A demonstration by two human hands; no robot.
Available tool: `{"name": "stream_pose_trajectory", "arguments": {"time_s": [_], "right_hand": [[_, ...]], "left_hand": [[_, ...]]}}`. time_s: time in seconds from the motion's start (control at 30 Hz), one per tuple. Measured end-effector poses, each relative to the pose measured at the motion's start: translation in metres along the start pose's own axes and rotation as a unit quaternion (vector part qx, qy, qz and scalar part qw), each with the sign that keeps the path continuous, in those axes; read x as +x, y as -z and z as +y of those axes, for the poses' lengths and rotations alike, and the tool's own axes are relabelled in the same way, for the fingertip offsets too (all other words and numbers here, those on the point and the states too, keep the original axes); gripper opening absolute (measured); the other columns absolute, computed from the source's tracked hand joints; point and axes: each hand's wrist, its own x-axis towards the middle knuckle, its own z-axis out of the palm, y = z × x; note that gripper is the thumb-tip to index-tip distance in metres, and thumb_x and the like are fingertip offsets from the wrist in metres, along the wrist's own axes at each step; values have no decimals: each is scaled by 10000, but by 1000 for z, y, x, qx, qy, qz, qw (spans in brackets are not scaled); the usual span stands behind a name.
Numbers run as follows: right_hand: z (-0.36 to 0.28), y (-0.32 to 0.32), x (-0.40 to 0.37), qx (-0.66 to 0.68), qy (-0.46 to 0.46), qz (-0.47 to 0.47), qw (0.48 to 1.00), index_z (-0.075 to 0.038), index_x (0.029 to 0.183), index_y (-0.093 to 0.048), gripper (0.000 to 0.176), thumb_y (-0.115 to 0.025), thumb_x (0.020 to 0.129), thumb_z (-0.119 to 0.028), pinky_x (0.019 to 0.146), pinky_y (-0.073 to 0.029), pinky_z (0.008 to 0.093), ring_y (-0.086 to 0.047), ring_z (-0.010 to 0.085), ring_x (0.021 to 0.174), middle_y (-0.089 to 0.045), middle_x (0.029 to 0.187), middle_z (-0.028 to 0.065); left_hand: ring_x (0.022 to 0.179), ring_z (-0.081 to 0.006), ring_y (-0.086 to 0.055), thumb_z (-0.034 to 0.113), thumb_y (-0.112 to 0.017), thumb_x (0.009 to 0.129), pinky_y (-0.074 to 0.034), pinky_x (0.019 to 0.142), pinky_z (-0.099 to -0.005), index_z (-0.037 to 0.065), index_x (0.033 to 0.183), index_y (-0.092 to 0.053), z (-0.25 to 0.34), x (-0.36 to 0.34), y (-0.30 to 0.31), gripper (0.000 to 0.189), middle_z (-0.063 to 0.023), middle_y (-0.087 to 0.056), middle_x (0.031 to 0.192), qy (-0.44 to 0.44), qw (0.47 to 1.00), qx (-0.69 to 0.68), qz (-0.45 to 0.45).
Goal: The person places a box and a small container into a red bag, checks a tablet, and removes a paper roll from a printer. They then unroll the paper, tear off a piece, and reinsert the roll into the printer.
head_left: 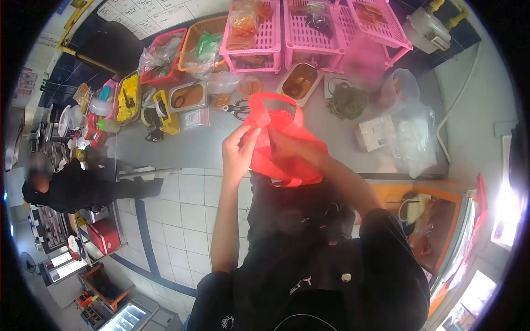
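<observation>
A bright red cloth-like carry bag [301,129] with loop handles is held up at the counter's front edge, in front of my body. My left hand [238,149] pinches the bag's left edge near the base of a handle, thumb and fingers closed on the fabric. My right hand [298,150] reaches across the bag into its opening, and its fingertips are hidden among the red folds. What lies inside the bag does not show. Just behind the bag's left side, scissors [237,109] with dark handles lie on the steel counter [204,144].
Pink plastic racks [251,47] stand along the back. Metal trays of sauce [300,83], a yellow tape dispenser [165,113] and a bunch of green leaves [348,102] sit on the counter. Clear plastic bags [415,138] lie at right. Another person [72,185] stands at left.
</observation>
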Motion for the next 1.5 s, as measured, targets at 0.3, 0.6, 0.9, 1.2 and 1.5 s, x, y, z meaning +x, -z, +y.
{"name": "stream_pose_trajectory", "arguments": {"time_s": [0.3,0.6,0.9,1.2,1.5], "right_hand": [[-10,40,-27,181,5,6,984,-54,1401,-456,690,-739,784,-183,1035,-471,429,-567,342,1253,-575,1350,187],[3,16,-51,-73,-35,-55,995,-49,1435,-435,623,-646,861,-167,1040,-466,438,-562,357,1259,-567,1368,197],[6,13,-44,-89,-49,-60,993,-45,1470,-414,560,-553,938,-151,1046,-462,447,-557,373,1265,-559,1386,206],[-10,94,-93,-88,70,131,985,-31,1507,-366,587,-526,951,-130,1058,-451,453,-543,387,1276,-560,1385,229],[-17,47,-69,-177,-15,280,943,-28,1433,-468,597,-626,858,-58,894,-550,458,-674,364,1073,-673,1157,203]], "left_hand": [[877,-82,-625,84,-664,972,-497,796,-243,-41,1059,-690,2,4,5,155,-42,-717,956,18,997,-71,40],[833,-118,-652,127,-688,951,-501,767,-274,-28,1070,-695,-11,27,-22,195,-101,-733,918,-41,999,-7,18],[816,-67,-597,103,-671,965,-478,745,-236,-30,1052,-692,-5,24,-27,160,-26,-696,894,-40,999,4,9],[1112,-300,-584,81,-730,845,-453,923,-441,73,1205,-614,19,8,-32,378,-123,-579,1300,-256,926,274,32],[1508,-403,-164,197,-870,652,-193,1125,-728,160,1544,-350,-35,59,4,1033,-149,-259,1612,-214,755,551,-286]]}}
